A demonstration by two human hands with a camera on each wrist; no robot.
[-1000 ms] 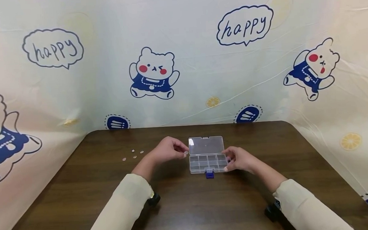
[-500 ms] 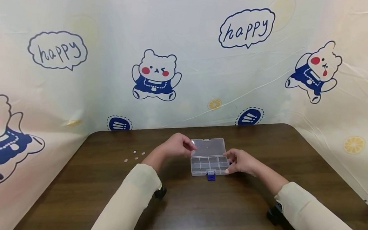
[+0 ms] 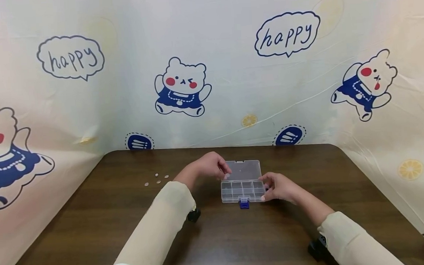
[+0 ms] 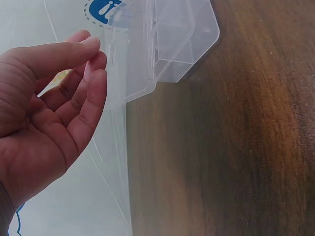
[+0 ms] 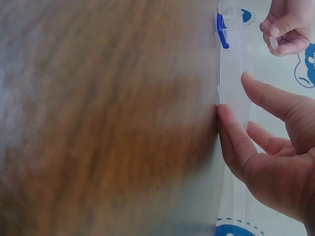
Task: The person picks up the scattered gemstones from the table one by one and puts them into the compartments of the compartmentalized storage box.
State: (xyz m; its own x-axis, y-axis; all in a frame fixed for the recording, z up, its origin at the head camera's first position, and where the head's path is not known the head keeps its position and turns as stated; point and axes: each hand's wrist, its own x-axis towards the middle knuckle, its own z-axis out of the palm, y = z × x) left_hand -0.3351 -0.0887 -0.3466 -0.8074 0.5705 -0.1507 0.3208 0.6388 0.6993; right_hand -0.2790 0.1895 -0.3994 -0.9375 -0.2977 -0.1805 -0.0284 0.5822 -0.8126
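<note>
A clear plastic compartment box (image 3: 242, 191) lies with its lid (image 3: 244, 170) folded back and its blue clasp (image 3: 244, 204) facing the person. My left hand (image 3: 214, 164) hovers over the lid's left side, above the back left compartments. Between thumb and fingertips it pinches a small whitish, translucent piece (image 5: 273, 43), seen edge-on in the right wrist view. At the box's right end, my right hand (image 3: 276, 186) holds the box, thumb by the front corner and a finger by the back one. The left wrist view shows the left hand (image 4: 54, 93) beside the lid.
Several small pale round pieces (image 3: 158, 182) lie spread on the brown wooden table (image 3: 93, 221), left of the left forearm. A printed cloth (image 3: 226, 75) with bears and "happy" bubbles hangs behind the table and at both sides.
My left hand has moved right with the small piece, from beside the box to over its lid. My right hand stays at the box's right end.
</note>
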